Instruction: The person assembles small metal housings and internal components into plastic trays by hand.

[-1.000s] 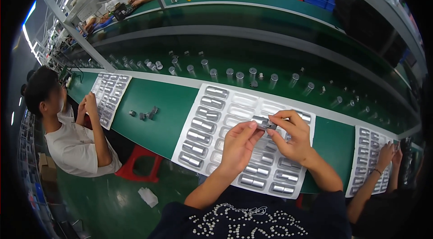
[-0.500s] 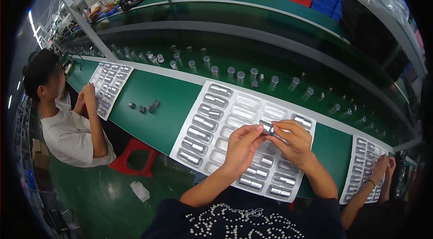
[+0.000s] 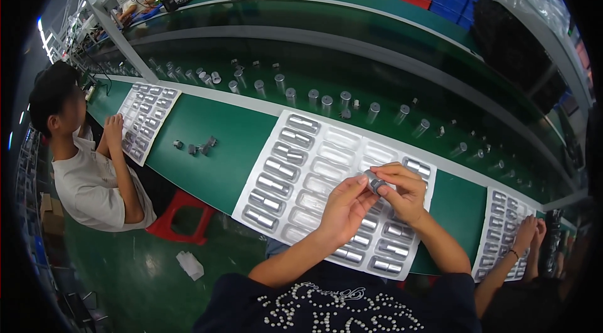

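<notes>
Between the fingers (image 3: pixel 359 181) of the left hand (image 3: pixel 342 210) and right hand (image 3: pixel 407 196), clamped on it, a grey metal cylinder (image 3: pixel 375 183) tilts above a white tray (image 3: pixel 331 168). Silver pieces (image 3: pixel 281 169) fill the tray's left column. Leftward, small grey parts (image 3: pixel 205 150) lie on the green table (image 3: pixel 220 113); beyond, upright cylinders (image 3: pixel 291 95) stand in a loose row.

Looks like 1 short grey cylinder (image 3: pixel 374 181), metallic, with lighter and darker patches along the side. Sits pinched between the fingertips of the left hand (image 3: pixel 344 208) and the right hand (image 3: pixel 407 193), touching both. Slants, with the far end next to the left fingertips and the near end against the right thumb. Hides partly behind the fingers, leaving finer detail too small to tell.
</notes>
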A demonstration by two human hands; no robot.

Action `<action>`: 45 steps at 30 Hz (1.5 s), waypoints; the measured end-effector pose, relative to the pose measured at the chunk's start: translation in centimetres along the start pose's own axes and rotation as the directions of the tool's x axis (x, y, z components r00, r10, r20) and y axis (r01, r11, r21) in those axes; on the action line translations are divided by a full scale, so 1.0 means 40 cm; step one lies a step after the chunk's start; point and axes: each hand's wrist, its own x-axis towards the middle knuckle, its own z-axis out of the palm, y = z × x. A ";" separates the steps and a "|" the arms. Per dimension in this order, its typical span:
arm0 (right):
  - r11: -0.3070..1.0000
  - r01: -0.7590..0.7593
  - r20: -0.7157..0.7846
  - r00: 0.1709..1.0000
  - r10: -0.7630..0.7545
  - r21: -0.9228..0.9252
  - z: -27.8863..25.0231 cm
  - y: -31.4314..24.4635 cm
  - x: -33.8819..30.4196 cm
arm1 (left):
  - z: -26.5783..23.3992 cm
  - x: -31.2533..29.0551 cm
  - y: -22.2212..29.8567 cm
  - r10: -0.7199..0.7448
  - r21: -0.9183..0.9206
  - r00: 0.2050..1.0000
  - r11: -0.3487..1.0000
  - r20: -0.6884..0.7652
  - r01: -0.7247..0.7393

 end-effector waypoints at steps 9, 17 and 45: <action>0.793 -0.208 -0.170 0.976 0.133 -0.573 -0.073 0.039 0.135 | 0.043 0.008 0.024 0.020 0.358 1.000 0.934 -0.019 -0.011; 0.371 -0.336 -0.182 0.902 0.391 -0.866 -0.115 0.177 0.216 | -0.052 0.030 -0.029 -0.137 0.667 0.798 -0.476 0.587 -0.573; 0.552 -0.333 -0.069 0.809 0.584 0.764 -0.089 0.060 0.230 | -0.024 0.043 0.109 -0.011 0.127 0.995 0.992 0.095 -0.001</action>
